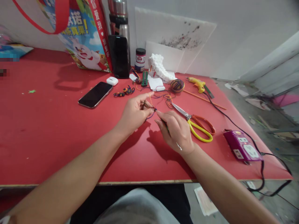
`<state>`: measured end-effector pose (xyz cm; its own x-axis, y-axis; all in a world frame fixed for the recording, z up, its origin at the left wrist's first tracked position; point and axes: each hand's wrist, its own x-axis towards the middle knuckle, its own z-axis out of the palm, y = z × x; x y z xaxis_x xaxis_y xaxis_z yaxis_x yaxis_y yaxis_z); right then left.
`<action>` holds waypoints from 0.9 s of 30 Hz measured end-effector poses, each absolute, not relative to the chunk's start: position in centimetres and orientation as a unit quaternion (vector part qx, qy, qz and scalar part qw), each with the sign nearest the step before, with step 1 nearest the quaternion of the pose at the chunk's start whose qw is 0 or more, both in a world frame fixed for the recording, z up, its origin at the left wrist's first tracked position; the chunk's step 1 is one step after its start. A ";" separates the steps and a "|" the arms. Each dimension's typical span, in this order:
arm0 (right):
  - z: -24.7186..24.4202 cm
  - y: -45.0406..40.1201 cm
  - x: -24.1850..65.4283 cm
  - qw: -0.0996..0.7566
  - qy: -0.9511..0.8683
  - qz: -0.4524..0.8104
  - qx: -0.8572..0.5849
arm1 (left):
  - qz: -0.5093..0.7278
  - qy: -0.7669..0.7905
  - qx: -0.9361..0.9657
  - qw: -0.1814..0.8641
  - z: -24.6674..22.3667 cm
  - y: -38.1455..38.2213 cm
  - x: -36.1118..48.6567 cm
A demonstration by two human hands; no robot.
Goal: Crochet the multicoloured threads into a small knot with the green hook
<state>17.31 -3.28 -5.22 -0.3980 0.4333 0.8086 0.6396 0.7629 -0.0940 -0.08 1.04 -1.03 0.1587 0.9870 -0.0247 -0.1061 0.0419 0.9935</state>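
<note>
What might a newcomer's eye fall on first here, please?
Probably the red tabletop, which fills much of the view. At the centre, the left hand and right hand meet at dark and orange yarn. Scissors with yellow and orange handles lie beside the right hand, and a colourful bag stands back left.

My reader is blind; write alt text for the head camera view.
A left hand holds dark and orange yarn above a red table; the right hand, close by, grips a slim, mostly hidden tool. Scissors lie beside that hand; a yarn ball and phone lie farther back.
</note>
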 end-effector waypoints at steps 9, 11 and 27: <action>-3.9 -3.6 18.1 0.485 -0.807 -0.003 -0.338 | 0.446 0.433 0.587 0.519 -1.6 1.4 -0.8; -3.7 -3.7 18.2 0.489 -0.801 0.020 -0.343 | 0.448 0.433 0.591 0.513 -1.7 1.4 -0.8; -2.0 -1.7 20.5 0.545 -0.508 0.532 -0.402 | 0.394 0.346 0.650 0.549 -1.4 1.4 -1.6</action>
<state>20.52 -1.71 -2.01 -0.0816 0.9888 0.1251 -0.1716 0.1097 -0.9790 -1.58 1.45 -1.42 0.4491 0.8836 0.1325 0.0166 -0.1566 0.9875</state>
